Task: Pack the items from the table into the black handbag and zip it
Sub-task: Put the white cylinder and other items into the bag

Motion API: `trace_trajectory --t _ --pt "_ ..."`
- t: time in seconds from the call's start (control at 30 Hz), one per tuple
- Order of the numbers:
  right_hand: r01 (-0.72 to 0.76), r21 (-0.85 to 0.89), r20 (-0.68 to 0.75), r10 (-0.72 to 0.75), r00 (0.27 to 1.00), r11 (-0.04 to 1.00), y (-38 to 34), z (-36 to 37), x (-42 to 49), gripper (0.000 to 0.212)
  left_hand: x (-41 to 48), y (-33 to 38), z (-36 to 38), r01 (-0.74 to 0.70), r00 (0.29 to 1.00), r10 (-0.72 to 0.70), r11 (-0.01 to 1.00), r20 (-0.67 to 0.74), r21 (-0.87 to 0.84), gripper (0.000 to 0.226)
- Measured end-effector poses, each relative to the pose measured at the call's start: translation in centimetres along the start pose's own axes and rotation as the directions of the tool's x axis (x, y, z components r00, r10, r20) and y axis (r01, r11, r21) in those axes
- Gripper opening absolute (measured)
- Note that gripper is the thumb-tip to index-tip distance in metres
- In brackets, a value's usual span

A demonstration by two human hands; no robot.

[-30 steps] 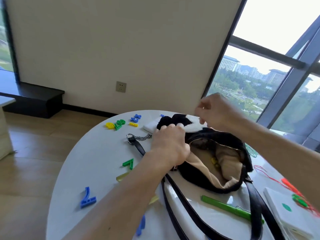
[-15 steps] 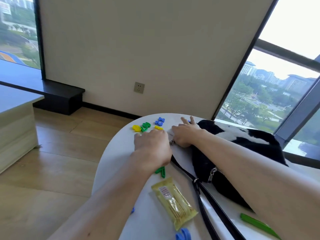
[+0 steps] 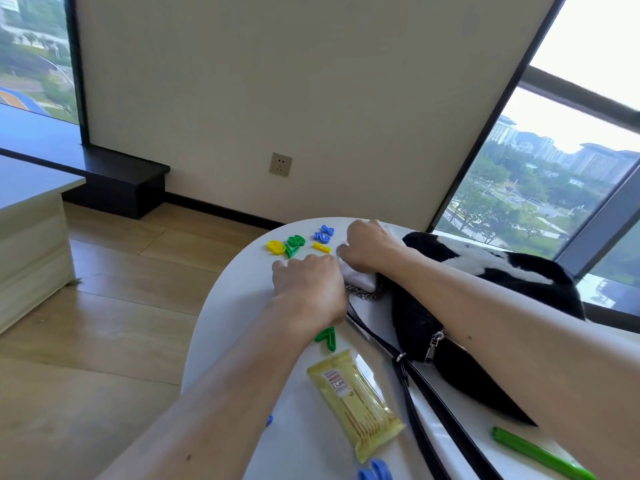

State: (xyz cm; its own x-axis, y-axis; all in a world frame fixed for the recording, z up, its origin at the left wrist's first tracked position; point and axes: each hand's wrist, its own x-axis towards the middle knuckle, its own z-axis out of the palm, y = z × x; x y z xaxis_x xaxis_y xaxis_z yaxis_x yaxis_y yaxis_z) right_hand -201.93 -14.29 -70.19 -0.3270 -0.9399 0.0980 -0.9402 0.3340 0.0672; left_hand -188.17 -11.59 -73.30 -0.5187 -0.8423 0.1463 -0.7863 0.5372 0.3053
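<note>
Head view: at frame centre both hands meet on a white packet [image 3: 360,277] on the white worktop [image 3: 235,306]. The left hand [image 3: 311,289] curls against its edge; the right hand [image 3: 372,245] closes on top. The black handbag [image 3: 426,327] lies right of centre, a yellow snack pack [image 3: 356,403] below.

Left hand [image 3: 308,289] knuckles up, fingers curled under; right hand [image 3: 372,249] just beyond it, fingers bent, forearms converging.
</note>
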Motion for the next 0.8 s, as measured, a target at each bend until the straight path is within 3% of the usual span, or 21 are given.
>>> trace_trajectory --t 0.13,0.23,0.37,0.43,0.57,0.67,0.8 --pt "-0.046 -0.204 0.102 0.068 0.992 0.978 -1.5 0.6 -0.3 0.02 0.1 0.0 0.3 0.004 1.0 -0.004 1.0 0.002 0.029 0.027" --pt "-0.073 -0.296 0.134 0.117 0.984 0.952 -1.9 0.5 -0.1 0.041 0.1 -0.2 0.3 0.01 1.0 -0.01 0.999 0.004 0.042 0.034" --pt "-0.104 -0.297 0.178 0.163 0.97 0.949 -2.2 0.1 0.7 0.059 -0.3 -0.3 0.0 0.002 1.0 -0.002 1.0 0.004 0.021 0.029" --pt "-0.112 -0.299 0.214 0.18 0.96 0.948 -2.4 -0.1 1.3 0.051 -0.6 -0.4 -0.3 0.0 1.0 0.0 1.0 0.006 -0.008 0.016" --pt "-0.119 -0.282 0.238 0.189 0.953 0.952 -3.0 -0.3 1.6 0.036 -1.1 -0.9 -1.1 0.004 0.999 -0.002 0.999 0.035 -0.033 0.012" --pt "-0.12 -0.217 0.158 0.156 0.975 0.969 -2.8 -0.3 0.9 0.017 -1.3 -1.2 -1.7 0.025 0.998 -0.023 0.999 0.058 -0.028 0.009" --pt "-0.119 -0.125 0.012 0.121 0.993 0.985 -0.7 -1.6 -0.2 0.01 -1.9 -0.9 -2.5 0.032 0.999 -0.03 0.999 0.037 -0.041 0.008"
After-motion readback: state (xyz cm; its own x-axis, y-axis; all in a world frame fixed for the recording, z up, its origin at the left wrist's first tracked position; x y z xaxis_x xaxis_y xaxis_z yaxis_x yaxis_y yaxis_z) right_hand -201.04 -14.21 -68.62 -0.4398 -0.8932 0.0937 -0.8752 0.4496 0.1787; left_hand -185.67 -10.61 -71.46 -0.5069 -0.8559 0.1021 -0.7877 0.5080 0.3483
